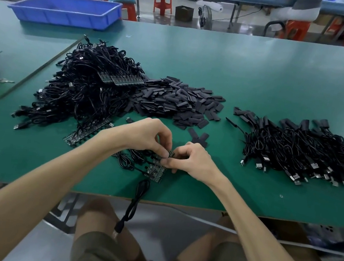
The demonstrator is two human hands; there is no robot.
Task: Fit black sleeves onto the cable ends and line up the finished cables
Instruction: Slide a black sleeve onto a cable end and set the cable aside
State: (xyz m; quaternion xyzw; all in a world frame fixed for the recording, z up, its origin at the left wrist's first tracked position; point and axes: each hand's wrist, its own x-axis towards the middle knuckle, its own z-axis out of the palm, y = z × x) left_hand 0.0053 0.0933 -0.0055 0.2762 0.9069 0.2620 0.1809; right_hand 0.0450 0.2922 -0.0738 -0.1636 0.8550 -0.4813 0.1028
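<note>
A strip of small circuit boards [156, 170] with black cables soldered to it lies near the table's front edge. My left hand [150, 136] pinches its top end from the left, and my right hand [193, 159] pinches the same end from the right, fingertips almost touching. One cable [134, 204] from the strip hangs over the table's front edge. A heap of flat black sleeves [177, 103] lies behind my hands. Several loose sleeves [198, 137] lie just beyond my right hand. Finished cables [301, 148] with sleeved ends lie in a row at the right.
A big tangle of black cables [83, 91] with more board strips fills the left of the green table [262, 76]. A blue plastic tray [66, 10] stands at the back left. Red stools and a seated person are beyond the table.
</note>
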